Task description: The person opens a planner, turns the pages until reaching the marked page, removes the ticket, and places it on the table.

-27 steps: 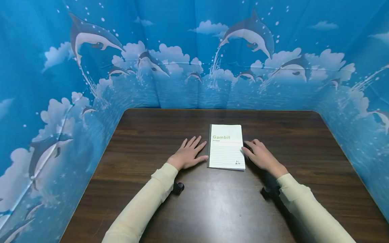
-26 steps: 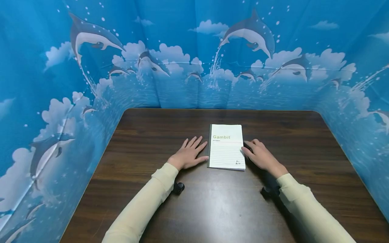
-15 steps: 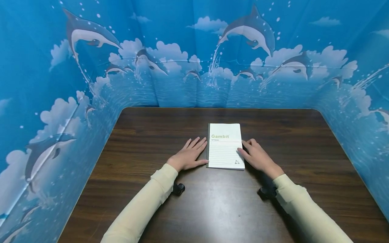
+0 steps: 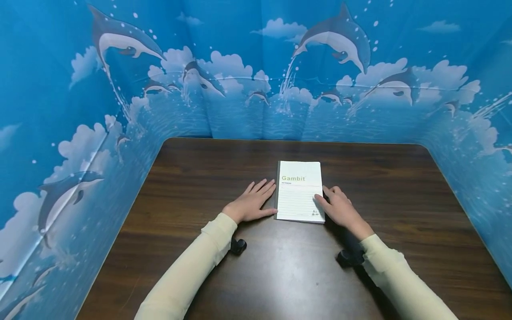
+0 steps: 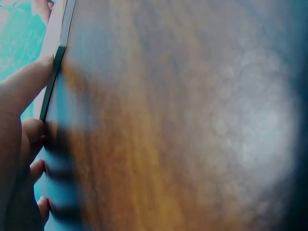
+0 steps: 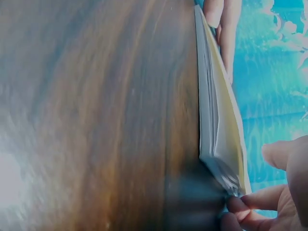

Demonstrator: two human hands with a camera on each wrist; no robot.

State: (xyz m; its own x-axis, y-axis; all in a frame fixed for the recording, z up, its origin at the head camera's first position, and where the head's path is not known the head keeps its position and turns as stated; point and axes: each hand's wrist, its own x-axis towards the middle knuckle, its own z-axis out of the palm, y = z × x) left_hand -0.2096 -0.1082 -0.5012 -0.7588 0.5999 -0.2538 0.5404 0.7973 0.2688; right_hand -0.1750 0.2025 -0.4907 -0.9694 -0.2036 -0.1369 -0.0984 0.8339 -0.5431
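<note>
A white notebook (image 4: 296, 198), marked "Gambit" and bound with a dark spine, lies closed on the table in the head view. My left hand (image 4: 250, 205) rests beside it with fingers spread; its thumb (image 5: 30, 83) reaches the spine in the left wrist view. On the other side, my right hand (image 4: 341, 210) is at the page edge. In the right wrist view its index finger (image 6: 263, 198) meets the notebook's corner (image 6: 238, 175), where the pages fan slightly apart. The right thumb (image 6: 284, 154) is raised off the cover.
The dark wood-grain table (image 4: 200, 166) has rounded far corners. A blue dolphin-print curtain (image 4: 240, 40) surrounds its back and sides. Black wrist cameras hang under the left (image 4: 238, 246) and right (image 4: 349, 258) forearms.
My right hand has shifted slightly left, and its thumb now extends over the cover's right edge. The left hand stays by the spine. The head view has tilted a little.
</note>
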